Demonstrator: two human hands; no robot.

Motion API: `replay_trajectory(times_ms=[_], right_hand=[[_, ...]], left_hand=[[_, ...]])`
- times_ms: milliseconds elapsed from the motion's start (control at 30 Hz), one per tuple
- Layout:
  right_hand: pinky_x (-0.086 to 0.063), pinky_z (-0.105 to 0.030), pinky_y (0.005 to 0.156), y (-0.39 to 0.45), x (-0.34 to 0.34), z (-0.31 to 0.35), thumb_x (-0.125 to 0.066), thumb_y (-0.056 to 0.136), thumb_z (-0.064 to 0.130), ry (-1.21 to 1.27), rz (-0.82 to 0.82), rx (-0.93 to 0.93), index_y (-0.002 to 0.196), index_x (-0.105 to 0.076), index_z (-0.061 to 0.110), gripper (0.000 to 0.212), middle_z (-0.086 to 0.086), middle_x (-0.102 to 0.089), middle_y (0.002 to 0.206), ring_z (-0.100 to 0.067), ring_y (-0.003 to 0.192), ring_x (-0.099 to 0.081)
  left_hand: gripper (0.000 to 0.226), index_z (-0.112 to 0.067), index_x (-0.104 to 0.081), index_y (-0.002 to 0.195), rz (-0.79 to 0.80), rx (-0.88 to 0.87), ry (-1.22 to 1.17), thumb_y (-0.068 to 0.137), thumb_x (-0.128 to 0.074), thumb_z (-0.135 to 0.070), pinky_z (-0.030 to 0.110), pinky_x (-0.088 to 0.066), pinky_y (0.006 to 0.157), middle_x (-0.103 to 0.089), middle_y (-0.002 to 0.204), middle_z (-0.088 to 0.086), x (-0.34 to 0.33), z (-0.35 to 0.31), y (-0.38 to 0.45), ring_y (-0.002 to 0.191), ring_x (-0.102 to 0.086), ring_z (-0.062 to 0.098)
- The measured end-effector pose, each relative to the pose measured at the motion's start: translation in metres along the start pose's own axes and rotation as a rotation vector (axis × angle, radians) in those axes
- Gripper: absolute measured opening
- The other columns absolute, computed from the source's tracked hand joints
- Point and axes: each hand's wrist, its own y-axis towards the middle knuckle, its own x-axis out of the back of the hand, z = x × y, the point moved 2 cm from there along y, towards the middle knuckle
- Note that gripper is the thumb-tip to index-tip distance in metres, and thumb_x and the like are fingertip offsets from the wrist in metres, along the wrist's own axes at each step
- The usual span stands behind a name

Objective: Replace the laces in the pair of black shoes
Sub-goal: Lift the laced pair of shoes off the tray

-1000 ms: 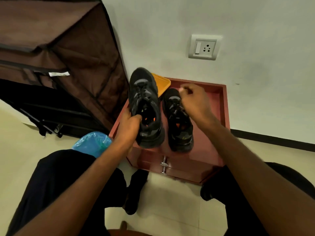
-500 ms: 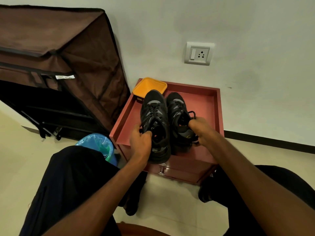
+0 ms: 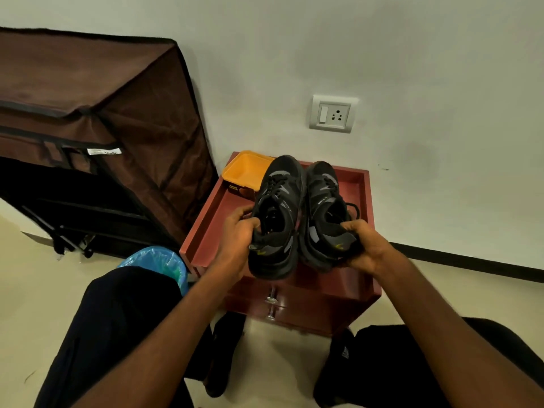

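Black shoes gripped at the heels: left shoe point(image 3: 276, 219) by left hand point(image 3: 235, 240), right shoe point(image 3: 325, 213) by right hand point(image 3: 368, 248), above the red tabletop point(image 3: 357, 195). Best set down flat, laces facing up, before unlacing is begun.

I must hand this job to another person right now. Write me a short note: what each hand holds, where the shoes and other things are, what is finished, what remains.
Left hand: grips the heel of the left shoe, thumb inside the collar.
Right hand: grips the heel of the right shoe.
Both shoes are side by side over the red cabinet, toes toward the wall; I cannot tell if they rest on it.
An orange tray sits at the cabinet's far left corner.
Done: both shoes show black laces threaded; whether these are old or new I cannot tell.
Left: check the laces. No spare laces are in view.
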Motion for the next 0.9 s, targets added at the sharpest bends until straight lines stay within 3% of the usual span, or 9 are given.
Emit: replay_trajectory(times_ms=[67,133,200,300,467,633,767,833,900], right_hand=[[-0.048,-0.063,0.102,0.005,-0.001,-0.002,-0.057,0.083,0.007,-0.029,-0.012,0.042,0.110,-0.068,0.022,0.033,-0.014,-0.068,0.106,-0.030,0.097,-0.064],[-0.053,-0.063,0.095,0.002,-0.007,0.001,-0.061,0.084,0.003,-0.082,-0.028,0.117,0.105,-0.068,0.040,0.043,-0.011,-0.071,0.104,-0.031,0.096,-0.066],[-0.056,-0.053,0.088,-0.005,-0.015,0.009,-0.060,0.084,0.002,-0.104,-0.068,0.185,0.103,-0.066,0.040,0.043,-0.007,-0.071,0.099,-0.028,0.091,-0.065],[-0.055,-0.031,0.065,-0.018,-0.034,0.027,-0.057,0.087,-0.003,-0.047,-0.091,0.291,0.109,-0.068,0.037,0.047,-0.002,-0.073,0.090,-0.018,0.076,-0.067],[-0.046,-0.015,0.042,-0.043,-0.077,0.041,-0.052,0.088,-0.007,0.033,-0.070,0.438,0.119,-0.071,0.029,0.051,0.001,-0.074,0.085,-0.002,0.053,-0.067],[-0.049,-0.017,0.047,-0.037,-0.104,0.048,-0.053,0.087,-0.004,0.061,-0.043,0.442,0.104,-0.070,0.040,0.051,0.006,-0.074,0.080,-0.005,0.056,-0.066],[-0.051,-0.017,0.047,-0.002,-0.114,0.061,-0.054,0.086,-0.001,0.057,-0.073,0.451,0.129,-0.067,0.038,0.060,0.003,-0.076,0.091,-0.004,0.063,-0.069],[-0.056,-0.021,0.058,0.019,-0.115,0.070,-0.059,0.085,0.001,0.056,-0.104,0.469,0.138,-0.062,0.036,0.064,0.007,-0.078,0.101,-0.004,0.075,-0.074],[-0.061,-0.034,0.082,0.038,-0.117,0.078,-0.062,0.086,0.002,0.039,-0.116,0.519,0.143,-0.058,0.038,0.067,0.008,-0.077,0.112,-0.008,0.097,-0.075]], left_hand=[[0.052,-0.014,-0.062,0.130,0.003,-0.034,0.030,0.085,-0.049,0.009,0.034,-0.056,0.068,-0.067,0.105,0.004,0.001,0.001,0.008,0.087,-0.066,0.018],[0.056,-0.016,-0.059,0.137,0.014,-0.075,0.057,0.088,-0.050,0.009,0.038,-0.057,0.082,-0.065,0.108,-0.004,-0.001,0.001,0.014,0.099,-0.065,0.017],[0.057,-0.018,-0.057,0.140,0.023,-0.104,0.056,0.090,-0.050,0.009,0.034,-0.057,0.084,-0.065,0.109,-0.009,-0.002,0.002,0.015,0.101,-0.065,0.012],[0.058,-0.018,-0.060,0.141,-0.044,-0.111,-0.025,0.089,-0.053,0.008,0.046,-0.057,0.098,-0.070,0.120,0.000,0.005,0.005,0.018,0.109,-0.069,0.020],[0.064,-0.023,-0.067,0.136,-0.107,-0.220,-0.046,0.074,-0.058,-0.006,0.048,-0.056,0.101,-0.074,0.118,-0.002,0.032,-0.028,0.016,0.107,-0.072,0.019],[0.070,-0.026,-0.070,0.132,-0.180,-0.262,-0.040,0.064,-0.059,-0.016,0.040,-0.058,0.098,-0.077,0.102,-0.011,0.051,-0.055,0.026,0.095,-0.074,0.011],[0.063,-0.024,-0.070,0.132,-0.198,-0.300,-0.070,0.072,-0.060,-0.007,0.038,-0.059,0.097,-0.076,0.110,-0.009,0.044,-0.062,0.058,0.097,-0.074,0.008],[0.063,-0.022,-0.069,0.133,-0.199,-0.350,-0.065,0.073,-0.060,-0.007,0.032,-0.060,0.092,-0.076,0.114,-0.007,0.038,-0.069,0.079,0.098,-0.074,0.008],[0.060,-0.018,-0.067,0.136,-0.198,-0.417,-0.045,0.080,-0.060,0.002,0.026,-0.059,0.087,-0.075,0.117,-0.006,0.035,-0.076,0.095,0.099,-0.073,0.007]])
